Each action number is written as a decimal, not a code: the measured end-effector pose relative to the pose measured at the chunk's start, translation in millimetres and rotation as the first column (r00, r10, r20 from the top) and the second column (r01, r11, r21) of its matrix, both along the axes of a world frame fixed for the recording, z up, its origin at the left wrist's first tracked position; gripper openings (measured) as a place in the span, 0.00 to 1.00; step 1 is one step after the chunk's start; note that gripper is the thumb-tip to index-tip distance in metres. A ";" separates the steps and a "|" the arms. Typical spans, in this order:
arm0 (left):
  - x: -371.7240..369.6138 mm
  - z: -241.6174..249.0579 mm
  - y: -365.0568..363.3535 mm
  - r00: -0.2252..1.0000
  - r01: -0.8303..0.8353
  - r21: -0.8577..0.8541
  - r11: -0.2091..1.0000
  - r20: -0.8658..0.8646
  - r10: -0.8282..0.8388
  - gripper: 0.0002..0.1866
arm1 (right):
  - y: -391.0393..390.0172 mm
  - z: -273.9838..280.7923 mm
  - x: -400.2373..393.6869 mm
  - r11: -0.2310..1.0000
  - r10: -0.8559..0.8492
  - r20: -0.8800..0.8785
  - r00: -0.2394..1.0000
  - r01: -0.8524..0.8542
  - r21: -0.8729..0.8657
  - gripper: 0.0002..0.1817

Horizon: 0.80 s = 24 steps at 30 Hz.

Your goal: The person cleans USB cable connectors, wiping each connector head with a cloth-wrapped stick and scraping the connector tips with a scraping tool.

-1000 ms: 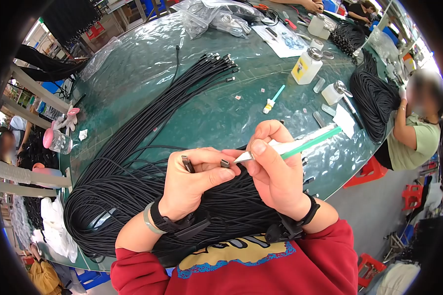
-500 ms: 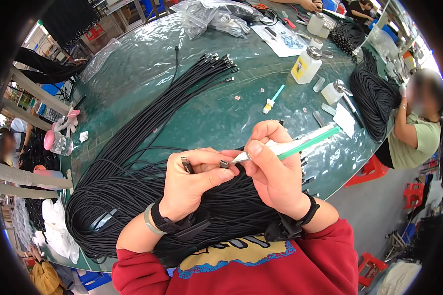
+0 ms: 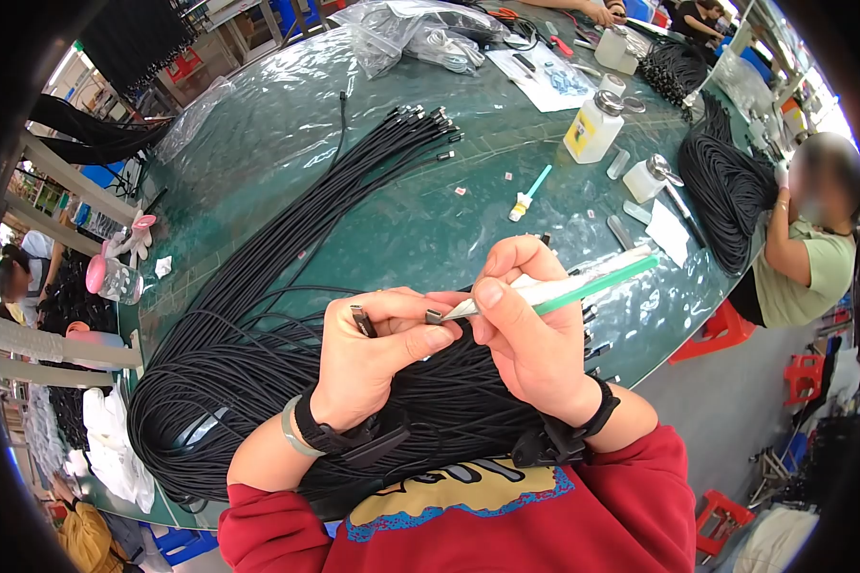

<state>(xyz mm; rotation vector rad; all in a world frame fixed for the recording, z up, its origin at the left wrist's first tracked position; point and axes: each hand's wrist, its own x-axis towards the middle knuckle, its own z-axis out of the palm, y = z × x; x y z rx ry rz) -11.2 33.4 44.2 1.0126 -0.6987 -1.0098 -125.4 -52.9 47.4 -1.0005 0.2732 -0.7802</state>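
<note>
My left hand [image 3: 377, 349] pinches a small black cable connector [image 3: 434, 317] between thumb and forefinger. A second connector [image 3: 362, 322] pokes out between its fingers. My right hand [image 3: 535, 329] grips a green-and-white knife-like tool [image 3: 597, 285], its pointed metal tip touching or very close to the pinched connector. Beneath both hands lies a large coiled bundle of black cables [image 3: 248, 358], with its connector ends [image 3: 420, 116] fanned out toward the back of the green table [image 3: 258, 143].
White bottles [image 3: 594, 127] and a brush with a cyan handle [image 3: 531, 191] stand or lie beyond my right hand. More black cables [image 3: 721, 191] lie at right, beside a seated person in light green [image 3: 803, 248]. Plastic bags [image 3: 416, 38] are at the back.
The tool in my right hand has tilted slightly, its rear end a little lower. My left hand keeps nearly the same pose.
</note>
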 end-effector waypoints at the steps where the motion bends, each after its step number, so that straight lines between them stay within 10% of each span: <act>1: 0.1 -0.6 0.0 1.000 0.000 -0.003 1.000 0.003 0.000 0.08 | 0.2 -0.6 0.1 1.000 0.002 0.001 1.000 -0.002 -0.017 0.05; 12: -1.5 -4.9 1.5 0.997 -0.026 -0.001 1.000 -0.076 0.025 0.09 | -12.2 1.9 -7.0 0.995 -0.053 -0.016 0.998 0.052 -0.081 0.07; 16: -1.3 -4.6 -1.9 0.998 0.017 0.110 0.994 0.056 -0.023 0.08 | -62.0 -2.6 -30.5 0.994 0.023 -0.474 0.880 -0.070 -0.082 0.05; 24: 4.3 -7.6 -2.0 0.983 0.184 0.160 0.970 -0.055 -0.178 0.14 | -120.5 -33.4 -84.2 0.989 -0.019 -0.796 0.605 -0.107 -0.104 0.05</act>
